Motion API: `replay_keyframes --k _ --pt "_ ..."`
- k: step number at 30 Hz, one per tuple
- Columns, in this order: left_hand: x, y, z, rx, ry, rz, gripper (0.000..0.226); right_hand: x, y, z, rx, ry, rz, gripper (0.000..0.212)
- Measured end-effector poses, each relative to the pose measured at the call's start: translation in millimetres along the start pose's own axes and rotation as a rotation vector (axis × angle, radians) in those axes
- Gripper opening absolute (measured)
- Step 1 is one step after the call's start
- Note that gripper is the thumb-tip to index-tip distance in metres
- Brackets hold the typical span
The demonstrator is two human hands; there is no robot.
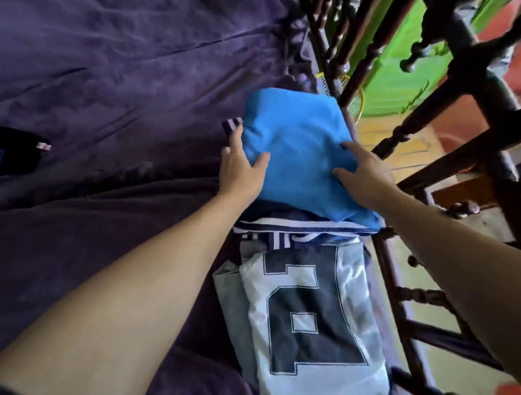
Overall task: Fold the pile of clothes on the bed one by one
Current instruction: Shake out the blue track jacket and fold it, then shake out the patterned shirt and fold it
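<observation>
- Currently, item in hand: blue top (293, 137), folded to a compact block, lying between my two hands and touched by both.
- Left hand (241, 167): opened out, fingers straight along the block's left edge, thumb lying on top. It grips nothing; I judge it is there to square the edge and stop the fold from sliding.
- Right hand (366, 175): flat, fingers spread, palm down on the block's right side. It holds nothing and presses, probably to flatten the fold and settle it.
- Striped piece (300, 227): dark with white bands, directly under the blue top, showing below my wrists and just beyond my left fingertips. It seems to be the base of a stack, which is why the blue top goes here.
- Jersey (314, 321): pale with a large dark numeral, folded flat, between my forearms and nearer me than both hands. It sits touching the striped piece, so finished items run in a row.
- Rail (469, 99): dark turned wood, just right of my right hand. The stack hugs it, likely to leave working room on the bed.
- Sheet (106, 73): purple, rumpled, spreading out left of my left hand.
- Dark clothes (5, 149): well left of my left hand, at the frame edge, unfolded as far as I can tell. I judge these are next.
- Stage, by my estimate: placing a finished fold; more remains.
</observation>
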State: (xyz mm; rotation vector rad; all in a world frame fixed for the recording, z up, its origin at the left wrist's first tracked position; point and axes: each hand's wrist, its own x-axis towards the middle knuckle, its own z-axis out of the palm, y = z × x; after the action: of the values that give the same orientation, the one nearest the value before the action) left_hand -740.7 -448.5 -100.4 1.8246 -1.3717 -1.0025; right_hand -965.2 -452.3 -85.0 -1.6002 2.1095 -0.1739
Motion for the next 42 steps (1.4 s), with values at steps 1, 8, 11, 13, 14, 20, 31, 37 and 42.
replay_keyframes --k 1,8,11,13,14,20,31,37,42 --pt "-2 -8 11 0.068 -0.065 -0.005 0.07 3 8 11 -0.053 -0.038 0.029 0.058" --pt "-45 -81 46 0.631 -0.194 0.138 0.061 -17 28 99 -0.196 0.028 -0.164 0.06" --pt "-50 -98 58 0.807 -0.149 0.218 0.066 -10 44 118 -0.25 -0.013 -0.144 0.064" --pt "-47 -102 64 0.871 -0.154 0.218 0.068 -5 50 124 -0.256 -0.054 -0.136 0.063" --pt "-45 -103 65 0.891 -0.17 0.211 0.068 -3 51 124 -0.265 -0.07 -0.136 0.062" --pt "-56 -75 17 0.803 -0.394 0.111 0.062 -20 25 83 -0.484 -0.203 -0.174 0.049" --pt "-191 -97 -219 0.787 -0.045 -0.165 0.025 -161 -141 82 -0.395 -0.081 -0.519 0.019" --pt "-329 -124 -364 0.8 0.195 -0.328 0.023 -292 -267 100 -0.375 -0.155 -0.785 0.017" --pt "-463 -138 -467 0.79 0.376 -0.41 0.024 -412 -362 105 -0.302 -0.142 -1.045 0.016"
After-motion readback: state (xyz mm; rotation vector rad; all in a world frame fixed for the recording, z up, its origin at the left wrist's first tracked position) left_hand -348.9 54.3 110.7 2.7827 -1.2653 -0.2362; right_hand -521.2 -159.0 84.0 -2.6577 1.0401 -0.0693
